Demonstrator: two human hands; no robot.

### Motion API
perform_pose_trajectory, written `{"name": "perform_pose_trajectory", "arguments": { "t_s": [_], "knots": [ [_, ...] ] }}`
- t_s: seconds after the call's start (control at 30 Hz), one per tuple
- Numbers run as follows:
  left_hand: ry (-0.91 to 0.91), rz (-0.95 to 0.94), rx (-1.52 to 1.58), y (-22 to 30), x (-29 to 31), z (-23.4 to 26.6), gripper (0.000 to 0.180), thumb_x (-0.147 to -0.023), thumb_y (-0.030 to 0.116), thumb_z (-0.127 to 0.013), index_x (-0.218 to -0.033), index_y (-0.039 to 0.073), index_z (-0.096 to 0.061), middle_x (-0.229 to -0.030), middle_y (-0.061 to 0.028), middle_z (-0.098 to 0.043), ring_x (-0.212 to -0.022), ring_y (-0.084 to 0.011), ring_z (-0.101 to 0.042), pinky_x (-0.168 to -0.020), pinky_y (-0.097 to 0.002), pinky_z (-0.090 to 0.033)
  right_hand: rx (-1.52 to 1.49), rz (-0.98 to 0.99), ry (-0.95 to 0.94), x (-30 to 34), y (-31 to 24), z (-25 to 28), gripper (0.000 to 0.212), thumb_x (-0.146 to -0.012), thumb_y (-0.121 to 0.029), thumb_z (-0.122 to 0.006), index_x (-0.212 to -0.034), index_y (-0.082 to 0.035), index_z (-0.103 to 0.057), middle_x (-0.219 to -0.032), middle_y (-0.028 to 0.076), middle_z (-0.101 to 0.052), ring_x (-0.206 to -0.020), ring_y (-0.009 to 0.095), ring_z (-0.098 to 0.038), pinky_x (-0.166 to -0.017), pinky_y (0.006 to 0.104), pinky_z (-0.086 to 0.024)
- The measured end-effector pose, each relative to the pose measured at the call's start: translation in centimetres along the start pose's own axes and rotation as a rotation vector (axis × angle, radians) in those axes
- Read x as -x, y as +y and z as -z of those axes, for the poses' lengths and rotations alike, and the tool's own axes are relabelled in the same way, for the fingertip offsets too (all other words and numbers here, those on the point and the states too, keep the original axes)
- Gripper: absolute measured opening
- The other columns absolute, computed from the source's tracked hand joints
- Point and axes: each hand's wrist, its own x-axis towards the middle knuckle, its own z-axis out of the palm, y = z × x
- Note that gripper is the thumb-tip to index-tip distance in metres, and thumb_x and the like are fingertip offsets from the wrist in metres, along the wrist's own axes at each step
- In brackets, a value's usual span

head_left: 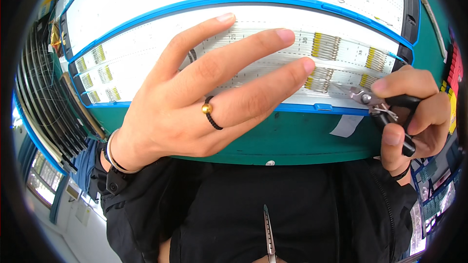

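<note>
Where wires lie in rows across the white board (273, 75), left hand (195, 102) rests spread flat, fingers extended, holding nothing, apparently pinning strands steady. Right hand (414, 112) is closed round black-handled cutters (375, 103), tips aimed at yellow-sleeved wire ends (319, 80) just beside the left fingertips. Tweezers (268, 234) hang at the waist.

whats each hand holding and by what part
The right hand holds small pliers by the black handles, nose toward the yellow-tipped wires. The left hand holds nothing; its fingers lie spread over the white board.
</note>
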Motion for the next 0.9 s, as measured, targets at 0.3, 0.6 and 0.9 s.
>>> {"name": "perform_pose_trajectory", "arguments": {
  "t_s": [0.3, 0.6, 0.9],
  "knots": [
    [-0.072, 0.067, 0.05, 0.2, -0.5, 0.4, 0.062, -0.059, 0.015, -0.079, -0.12, 0.023, -0.073, -0.135, 0.0125, -0.06, -0.13, -0.0237, -0.054, -0.107, -0.0417, -0.047, 0.088, 0.046, -0.053, -0.4, 0.1, 0.2, 0.033, -0.094, -0.021, -0.068, -0.091, -0.014, -0.036, -0.111, 0.024, -0.063, -0.082, 0.017, -0.056, -0.079, 0.0287, -0.048],
    [-0.095, 0.103, 0.047, 0.4, -0.5, 0.5, 0.071, -0.057, 0.015, -0.081, -0.125, 0.028, -0.07, -0.136, 0.0149, -0.059, -0.131, -0.0228, -0.052, -0.108, -0.0413, -0.047, 0.08, -0.066, 0.009, 0.3, -0.7, 0.0, 0.03, -0.097, -0.02, -0.064, -0.089, -0.013, -0.036, -0.11, 0.024, -0.065, -0.085, 0.017, -0.057, -0.082, 0.0305, -0.048],
    [-0.076, 0.093, 0.027, 0.4, -0.3, 0.2, 0.069, -0.06, 0.015, -0.081, -0.126, 0.031, -0.069, -0.136, 0.0161, -0.058, -0.131, -0.022, -0.052, -0.108, -0.0405, -0.047, 0.114, -0.051, -0.018, 0.2, -0.6, 0.2, 0.028, -0.097, -0.019, -0.063, -0.089, -0.013, -0.037, -0.11, 0.024, -0.065, -0.085, 0.018, -0.057, -0.081, 0.0302, -0.048]
  ]
}}
